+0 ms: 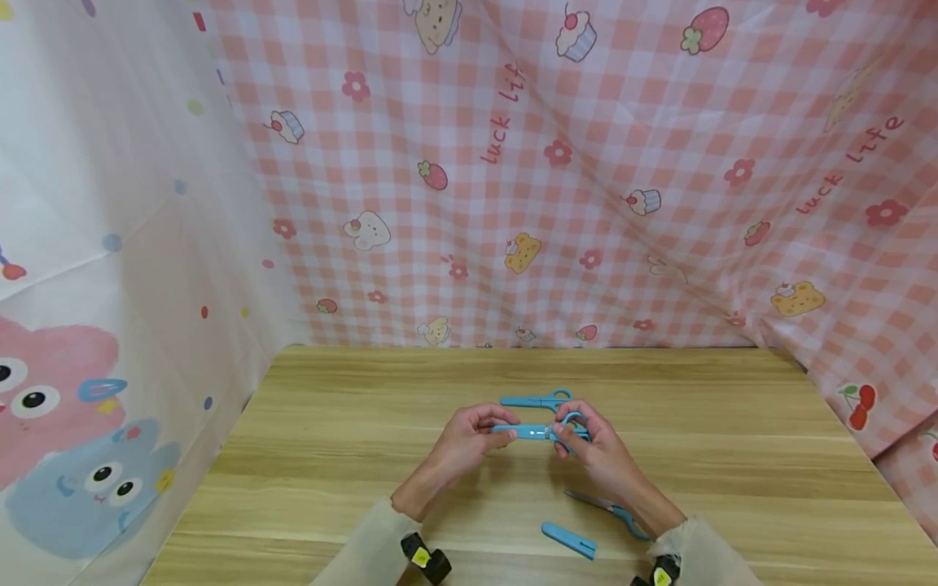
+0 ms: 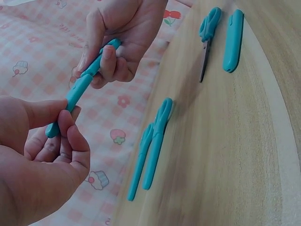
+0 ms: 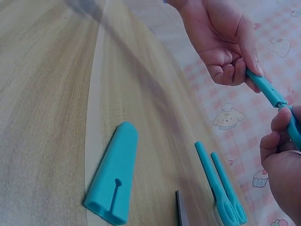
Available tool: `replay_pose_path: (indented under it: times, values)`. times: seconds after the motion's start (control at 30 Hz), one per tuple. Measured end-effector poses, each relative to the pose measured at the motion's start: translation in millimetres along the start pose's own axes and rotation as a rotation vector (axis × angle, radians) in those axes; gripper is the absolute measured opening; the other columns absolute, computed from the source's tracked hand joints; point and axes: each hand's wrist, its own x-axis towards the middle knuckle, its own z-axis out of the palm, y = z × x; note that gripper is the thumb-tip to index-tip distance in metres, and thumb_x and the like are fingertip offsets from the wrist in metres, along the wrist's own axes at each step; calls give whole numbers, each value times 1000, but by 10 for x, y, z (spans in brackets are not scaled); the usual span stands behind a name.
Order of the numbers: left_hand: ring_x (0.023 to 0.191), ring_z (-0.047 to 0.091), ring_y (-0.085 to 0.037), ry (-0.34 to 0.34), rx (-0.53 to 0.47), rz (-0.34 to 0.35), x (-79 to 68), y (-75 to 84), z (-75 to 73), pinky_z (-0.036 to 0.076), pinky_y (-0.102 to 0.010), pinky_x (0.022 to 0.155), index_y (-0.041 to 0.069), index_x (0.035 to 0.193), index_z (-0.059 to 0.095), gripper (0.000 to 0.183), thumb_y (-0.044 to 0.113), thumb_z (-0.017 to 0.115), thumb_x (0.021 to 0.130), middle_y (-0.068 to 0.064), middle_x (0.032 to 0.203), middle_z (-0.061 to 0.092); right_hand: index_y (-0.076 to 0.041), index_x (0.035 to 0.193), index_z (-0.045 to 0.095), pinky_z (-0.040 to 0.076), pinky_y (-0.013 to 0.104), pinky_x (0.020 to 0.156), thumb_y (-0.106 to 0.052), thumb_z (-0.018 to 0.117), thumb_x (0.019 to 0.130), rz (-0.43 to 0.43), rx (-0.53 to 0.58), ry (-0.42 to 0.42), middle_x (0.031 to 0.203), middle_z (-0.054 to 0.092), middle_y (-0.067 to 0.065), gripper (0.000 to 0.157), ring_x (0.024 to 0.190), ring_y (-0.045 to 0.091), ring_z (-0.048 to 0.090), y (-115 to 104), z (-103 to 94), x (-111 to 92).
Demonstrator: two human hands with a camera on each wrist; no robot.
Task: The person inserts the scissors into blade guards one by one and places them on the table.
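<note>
Above the table, my left hand (image 1: 471,434) pinches the blue blade sheath (image 1: 526,432) near its closed tip, thumb on one side and fingers on the other. My right hand (image 1: 592,439) grips the handles of the blue scissors (image 3: 292,123), whose blades are inside that sheath. A narrow gap shows between the sheath mouth and the handles in the right wrist view. Just beyond the hands lie sheathed blue scissors (image 1: 531,401); both wrist views show two slim pairs side by side there.
Bare-bladed scissors (image 1: 614,511) lie near my right forearm, their handles partly behind it. A loose blue sheath (image 1: 569,540) with a slot at its mouth lies closer to the table's front. Patterned cloth (image 1: 469,203) hangs behind the wooden table (image 1: 352,423).
</note>
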Motion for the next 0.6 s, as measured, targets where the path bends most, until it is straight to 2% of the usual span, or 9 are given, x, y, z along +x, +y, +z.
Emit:
replay_pose_path:
  times: [0.13, 0.37, 0.6]
  values:
    - [75, 55, -11, 4, 0, -7, 6, -7, 10, 47, -27, 68, 1, 106, 69, 17, 8, 71, 90, -3, 89, 68, -7, 110, 48, 45, 31, 73, -7, 50, 103, 4, -6, 0, 80, 53, 6, 8, 75, 28, 57, -2, 5, -2]
    - [75, 57, -11, -7, -4, -6, -8, 12, 33, 48, -27, 70, 2, 104, 70, 16, 8, 72, 90, -4, 90, 67, -11, 109, 49, 47, 31, 72, -15, 55, 102, 23, -2, 15, 83, 52, 8, 10, 76, 29, 57, -3, 21, -13]
    - [75, 59, -11, -5, -6, -12, -8, -1, 41, 49, -29, 71, 2, 103, 70, 15, 8, 73, 89, -4, 89, 69, -7, 111, 48, 47, 30, 72, -16, 54, 103, -17, -4, -18, 84, 52, 10, 14, 76, 26, 57, 19, 3, -30]
